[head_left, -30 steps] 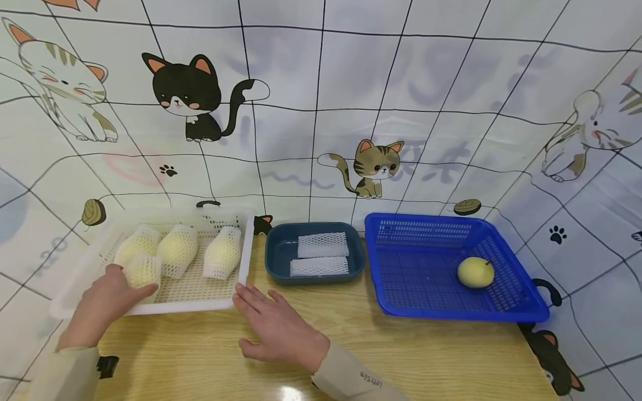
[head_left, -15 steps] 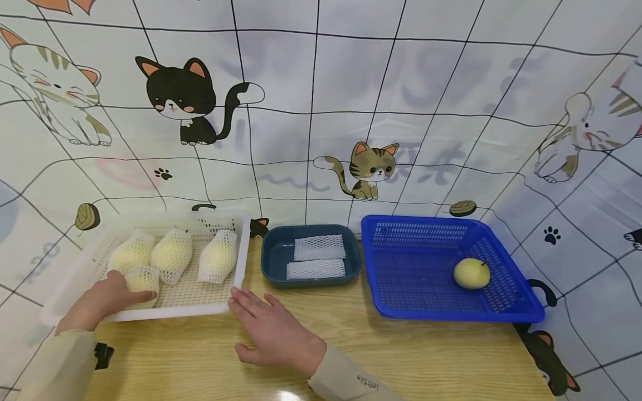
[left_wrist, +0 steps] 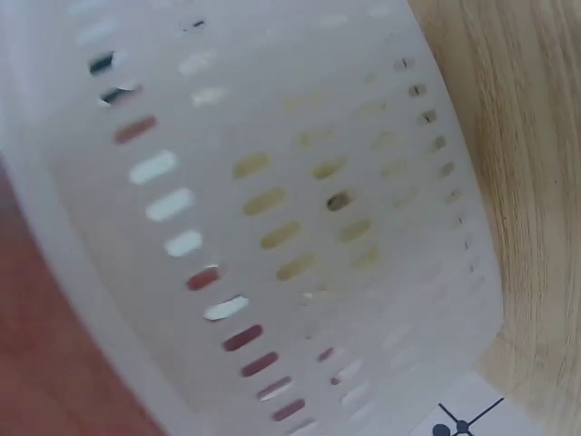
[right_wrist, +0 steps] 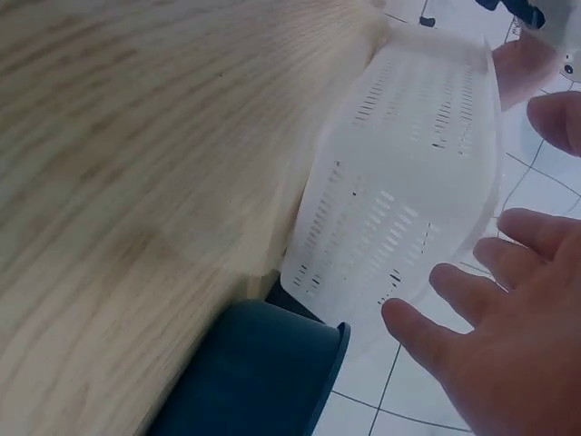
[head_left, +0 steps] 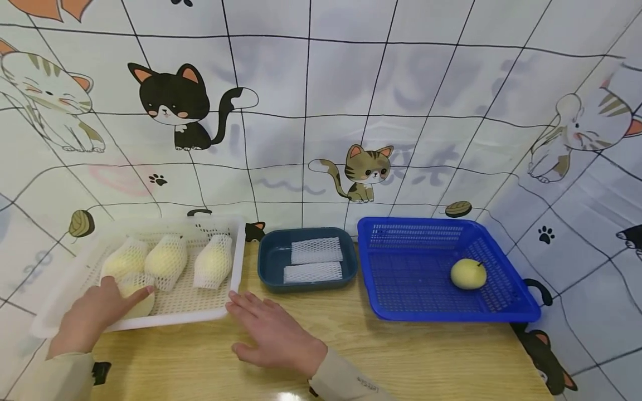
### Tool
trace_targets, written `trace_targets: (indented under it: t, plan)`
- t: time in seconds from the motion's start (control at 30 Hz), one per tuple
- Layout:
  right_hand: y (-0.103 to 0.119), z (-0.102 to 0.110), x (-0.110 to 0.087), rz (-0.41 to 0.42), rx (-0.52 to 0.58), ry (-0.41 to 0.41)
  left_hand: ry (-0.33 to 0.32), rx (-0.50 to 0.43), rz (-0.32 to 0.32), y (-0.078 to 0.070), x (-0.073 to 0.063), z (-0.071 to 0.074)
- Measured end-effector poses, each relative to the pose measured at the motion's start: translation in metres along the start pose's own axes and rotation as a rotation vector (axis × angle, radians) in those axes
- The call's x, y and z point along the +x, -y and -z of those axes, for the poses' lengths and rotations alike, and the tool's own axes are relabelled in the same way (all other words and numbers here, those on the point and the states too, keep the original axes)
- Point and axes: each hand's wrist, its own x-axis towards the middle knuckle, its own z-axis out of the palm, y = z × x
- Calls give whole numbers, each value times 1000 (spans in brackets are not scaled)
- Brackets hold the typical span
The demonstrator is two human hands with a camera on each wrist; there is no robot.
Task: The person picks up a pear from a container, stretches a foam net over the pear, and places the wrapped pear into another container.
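Observation:
Inside the white plastic basket [head_left: 173, 320] at left, my left hand [head_left: 90, 312] holds a pale yellow pear [head_left: 142, 306] in a white foam net, close to the front rim. Its thumb lies across the pear; the other fingers are partly hidden. Several more netted pears sit behind and to the right, including one netted pear [head_left: 213, 263] near the right wall. My right hand [head_left: 275, 333] has its fingers extended, fingertips right at the basket's front right corner. In the left wrist view, the basket's slotted wall [left_wrist: 100, 227] hides most of the pear.
A dark teal tray [head_left: 271, 284] with two white foam nets [head_left: 313, 272] stands beside the white basket. At right, a blue basket [head_left: 401, 313] contains one bare pear [head_left: 468, 274]. A cat-patterned cloth [head_left: 281, 72] backs the wooden table [head_left: 431, 362].
My left hand has lowered the netted pear toward the basket's front rim, and its thumb now lies over it. My right hand stays at the basket corner. The head view has shifted slightly.

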Motion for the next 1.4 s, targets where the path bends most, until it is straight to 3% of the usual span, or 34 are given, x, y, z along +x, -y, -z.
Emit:
trace_targets:
  t: [0.17,0.3,0.47,0.5,0.57,0.7,0.83,0.97,1.1,1.23,1.4]
  plan:
    - [-8,10,-12,22,75,-106,-334,-26,3,-18,-18,-3]
    - [-14,22,-28,10,111,-176,-651,-73,-70,-44,-33,-11]
    - [-23,38,-51,-93,146,-223,-1100,-157,-378,-86,-41,-23]
    - [-25,41,-55,-113,145,-238,-1160,-166,-444,-94,-41,-25]
    - [-31,46,-65,-151,133,-281,-1218,-187,-550,-111,-41,-31]
    - [-44,53,-85,-194,72,-404,-1219,-224,-683,-146,-43,-51]
    - [-60,56,-105,-211,-53,-518,-1165,-243,-797,-178,-50,-75]
    - [-76,57,-125,-268,-132,-569,-1085,-243,-918,-209,-57,-101]
    - [-92,59,-147,-355,-108,-596,-882,-179,-1015,-237,-59,-124]
    - [-104,62,-166,-447,-77,-589,-647,-91,-1058,-262,-58,-141]
    - [-113,65,-184,-520,-77,-590,-493,-1,-1125,-291,-60,-154]
